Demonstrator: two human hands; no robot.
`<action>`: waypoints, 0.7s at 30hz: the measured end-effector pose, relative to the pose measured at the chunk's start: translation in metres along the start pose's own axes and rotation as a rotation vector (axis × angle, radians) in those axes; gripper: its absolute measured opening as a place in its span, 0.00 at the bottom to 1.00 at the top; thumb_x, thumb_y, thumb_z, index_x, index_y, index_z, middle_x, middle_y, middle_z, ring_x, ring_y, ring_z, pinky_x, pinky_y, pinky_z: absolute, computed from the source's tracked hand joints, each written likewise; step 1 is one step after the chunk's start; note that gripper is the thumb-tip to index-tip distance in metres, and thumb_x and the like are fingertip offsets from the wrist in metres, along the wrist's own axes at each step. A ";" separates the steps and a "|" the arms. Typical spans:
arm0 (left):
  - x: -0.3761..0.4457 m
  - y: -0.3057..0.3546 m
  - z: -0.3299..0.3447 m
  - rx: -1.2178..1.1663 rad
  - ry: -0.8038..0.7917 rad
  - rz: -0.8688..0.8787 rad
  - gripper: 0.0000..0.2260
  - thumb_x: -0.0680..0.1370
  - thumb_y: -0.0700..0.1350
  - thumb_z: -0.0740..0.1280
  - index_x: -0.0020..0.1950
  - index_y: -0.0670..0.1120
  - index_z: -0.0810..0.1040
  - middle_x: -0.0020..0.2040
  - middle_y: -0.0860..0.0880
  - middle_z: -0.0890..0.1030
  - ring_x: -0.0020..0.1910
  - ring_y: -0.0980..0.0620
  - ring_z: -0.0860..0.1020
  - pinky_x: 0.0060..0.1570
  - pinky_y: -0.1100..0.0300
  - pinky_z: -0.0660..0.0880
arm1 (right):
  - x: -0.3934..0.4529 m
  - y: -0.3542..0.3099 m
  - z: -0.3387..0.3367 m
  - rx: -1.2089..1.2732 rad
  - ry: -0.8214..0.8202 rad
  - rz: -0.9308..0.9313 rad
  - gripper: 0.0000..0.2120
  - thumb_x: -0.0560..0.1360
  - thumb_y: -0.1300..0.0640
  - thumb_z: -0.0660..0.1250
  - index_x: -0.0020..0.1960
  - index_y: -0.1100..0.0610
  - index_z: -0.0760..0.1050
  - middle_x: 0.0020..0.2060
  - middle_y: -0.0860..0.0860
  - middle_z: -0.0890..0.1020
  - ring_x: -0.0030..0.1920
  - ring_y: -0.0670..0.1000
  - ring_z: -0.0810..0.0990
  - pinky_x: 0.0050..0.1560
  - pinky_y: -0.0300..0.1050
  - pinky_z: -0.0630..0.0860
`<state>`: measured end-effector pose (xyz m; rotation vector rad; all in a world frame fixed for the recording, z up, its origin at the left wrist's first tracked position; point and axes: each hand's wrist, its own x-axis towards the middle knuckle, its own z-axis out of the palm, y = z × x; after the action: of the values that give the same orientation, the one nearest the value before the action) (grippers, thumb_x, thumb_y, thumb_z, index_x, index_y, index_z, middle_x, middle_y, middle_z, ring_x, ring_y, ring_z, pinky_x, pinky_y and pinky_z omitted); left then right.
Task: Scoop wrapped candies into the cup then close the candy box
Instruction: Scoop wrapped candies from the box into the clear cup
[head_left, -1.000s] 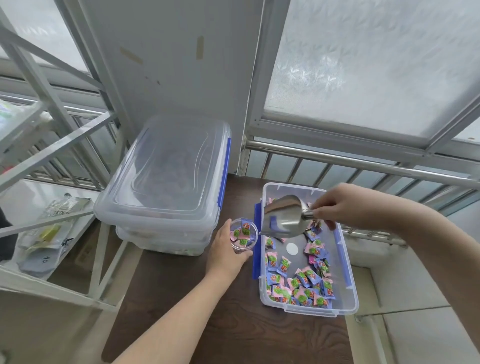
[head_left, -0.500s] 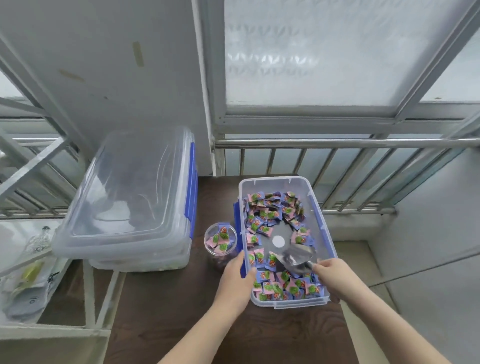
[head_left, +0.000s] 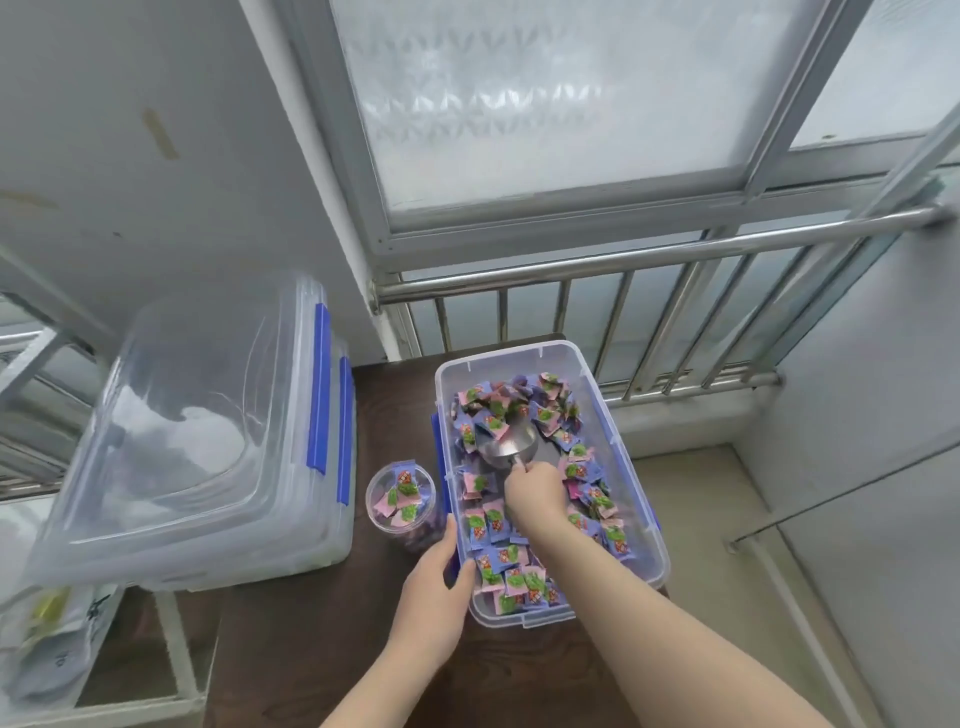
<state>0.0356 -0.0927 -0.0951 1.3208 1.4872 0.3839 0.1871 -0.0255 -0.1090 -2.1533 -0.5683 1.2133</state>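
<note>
An open clear candy box (head_left: 636, 478) with blue latches sits on the dark wooden table (head_left: 322, 649), holding several pink, blue and green wrapped candies (head_left: 498, 525). My right hand (head_left: 535, 493) is inside the box, closed on the handle of a metal scoop (head_left: 506, 448) whose bowl lies among the candies near the box's middle. My left hand (head_left: 436, 597) grips the box's left rim near the front corner. A clear plastic cup (head_left: 400, 501) with candies up to its brim stands just left of the box.
A larger clear lidded bin (head_left: 208, 447) with blue clips stands at the left of the table, resting on another. A metal railing (head_left: 649, 270) and frosted window run behind. A low shelf with packets (head_left: 47, 639) lies at the lower left.
My right hand brought the scoop from over the cup down into the box, then pushed it forward toward the middle. My left hand left the cup and took the box's rim.
</note>
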 end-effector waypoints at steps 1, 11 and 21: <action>0.000 -0.001 0.001 0.002 0.005 -0.002 0.25 0.83 0.43 0.63 0.79 0.52 0.63 0.63 0.61 0.74 0.48 0.74 0.71 0.39 0.81 0.70 | 0.003 -0.005 0.006 0.042 -0.001 0.013 0.14 0.82 0.55 0.56 0.51 0.63 0.77 0.39 0.56 0.79 0.39 0.55 0.75 0.36 0.45 0.69; 0.010 -0.013 0.001 -0.042 0.001 -0.076 0.26 0.82 0.48 0.65 0.78 0.59 0.62 0.69 0.57 0.74 0.64 0.59 0.75 0.61 0.58 0.77 | 0.060 0.012 0.030 0.195 -0.081 0.153 0.16 0.81 0.62 0.57 0.66 0.67 0.74 0.44 0.59 0.78 0.42 0.56 0.75 0.46 0.52 0.77; 0.000 -0.031 -0.001 -0.165 0.168 -0.112 0.15 0.80 0.46 0.67 0.67 0.55 0.74 0.63 0.55 0.77 0.59 0.60 0.77 0.48 0.69 0.74 | 0.034 0.017 -0.002 0.069 -0.144 -0.037 0.12 0.83 0.61 0.54 0.55 0.65 0.75 0.38 0.55 0.76 0.37 0.52 0.74 0.40 0.45 0.73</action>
<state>0.0188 -0.1028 -0.1197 1.0912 1.6247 0.5431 0.2066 -0.0175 -0.1410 -2.0009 -0.6153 1.3558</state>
